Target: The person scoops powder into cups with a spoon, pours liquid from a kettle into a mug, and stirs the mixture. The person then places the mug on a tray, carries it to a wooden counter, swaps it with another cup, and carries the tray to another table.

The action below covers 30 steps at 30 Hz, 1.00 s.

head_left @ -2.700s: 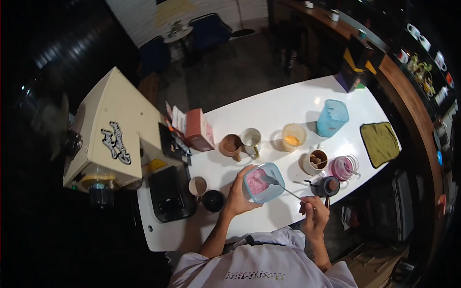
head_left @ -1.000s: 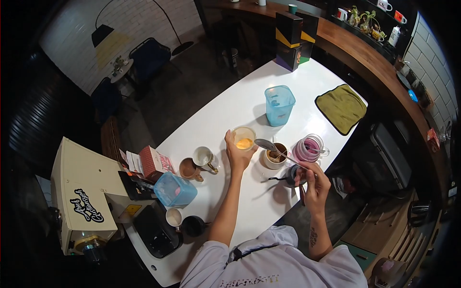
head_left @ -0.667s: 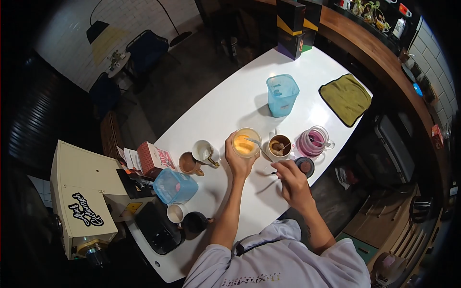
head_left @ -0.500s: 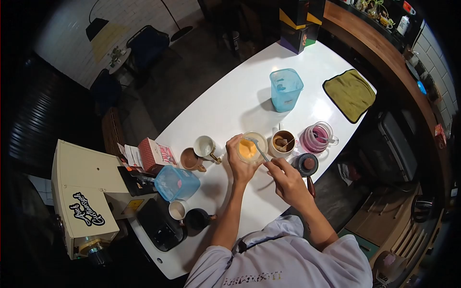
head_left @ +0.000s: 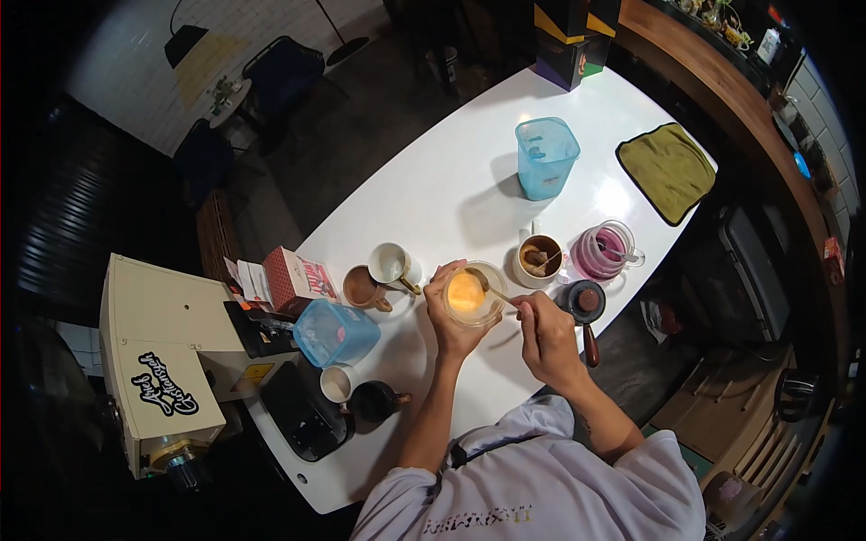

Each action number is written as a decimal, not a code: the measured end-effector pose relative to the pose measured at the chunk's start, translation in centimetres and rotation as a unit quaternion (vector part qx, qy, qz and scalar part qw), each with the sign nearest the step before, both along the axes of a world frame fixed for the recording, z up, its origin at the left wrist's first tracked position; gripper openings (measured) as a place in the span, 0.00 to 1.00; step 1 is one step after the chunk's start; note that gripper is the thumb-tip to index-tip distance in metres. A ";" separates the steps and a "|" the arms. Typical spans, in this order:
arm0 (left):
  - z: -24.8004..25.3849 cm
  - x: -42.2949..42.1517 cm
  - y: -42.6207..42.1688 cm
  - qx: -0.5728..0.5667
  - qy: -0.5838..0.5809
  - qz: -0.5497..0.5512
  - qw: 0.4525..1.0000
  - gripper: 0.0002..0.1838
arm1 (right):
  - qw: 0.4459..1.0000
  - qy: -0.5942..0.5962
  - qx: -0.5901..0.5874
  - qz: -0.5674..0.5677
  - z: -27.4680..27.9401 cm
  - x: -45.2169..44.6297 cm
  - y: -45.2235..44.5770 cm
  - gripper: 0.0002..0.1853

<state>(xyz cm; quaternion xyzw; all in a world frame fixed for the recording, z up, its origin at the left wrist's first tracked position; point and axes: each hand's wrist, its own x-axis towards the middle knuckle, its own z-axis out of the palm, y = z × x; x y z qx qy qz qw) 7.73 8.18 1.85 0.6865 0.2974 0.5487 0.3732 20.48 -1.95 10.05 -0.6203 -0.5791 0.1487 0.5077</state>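
Observation:
My left hand (head_left: 455,332) is closed around a clear cup (head_left: 491,315) with a pale orange mixture inside. The fingers of my right hand (head_left: 548,341) pinch a spoon (head_left: 499,294), whose bowl end dips into the cup at its right side. Just beyond the cup stands a white mug (head_left: 530,277) holding brown liquid and what looks like a tea bag on a string. Close to my right hand is a portafilter-like tool (head_left: 581,304) with a wooden handle. Right of the mug sits a glass pitcher (head_left: 603,251) with purple-pink contents.
Two blue plastic containers, one far (head_left: 547,158) and one near (head_left: 336,333), stand on the white table (head_left: 424,189). Several cups, including a brown mug (head_left: 363,287), are at left beside a red box (head_left: 299,279) and a beige machine (head_left: 162,343). A green cloth (head_left: 666,173) lies at right.
The spoon has swung from the upper middle of the cup to its right side, and my right hand has shifted slightly right. My left hand still holds the cup. The view has shifted a little.

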 end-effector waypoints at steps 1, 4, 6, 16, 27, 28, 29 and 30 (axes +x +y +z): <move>-0.1 -0.2 0.0 0.011 0.030 0.002 0.999 0.51 | 1.000 0.016 0.016 -0.014 -0.3 -0.1 0.0 0.05; 0.2 -0.4 -0.2 0.016 0.062 0.001 0.998 0.52 | 0.997 0.064 -0.020 -0.048 -1.0 -0.5 -0.7 0.08; 0.2 -0.3 -0.5 0.009 0.063 -0.004 0.998 0.51 | 0.993 0.094 -0.036 -0.064 -1.8 -0.8 -1.2 0.09; 0.2 -1.0 -1.1 -0.031 0.067 -0.011 0.997 0.50 | 0.938 0.329 -0.060 -0.090 -3.6 -1.6 -2.3 0.15; 1.3 -2.0 -1.9 -0.079 0.071 -0.057 0.993 0.51 | 0.989 -0.092 0.058 0.095 0.2 1.1 -2.1 0.17; 1.1 -2.0 -2.0 -0.090 0.052 -0.071 0.992 0.51 | 0.989 -0.093 0.060 0.098 0.2 1.2 -2.1 0.17; 1.1 -2.1 -2.0 -0.100 0.031 -0.086 0.991 0.50 | 0.985 -0.109 0.067 0.120 0.5 1.3 -2.0 0.16; 1.1 -2.2 -2.0 -0.099 0.031 -0.083 0.991 0.50 | 0.979 -0.125 0.075 0.140 0.8 1.3 -1.9 0.14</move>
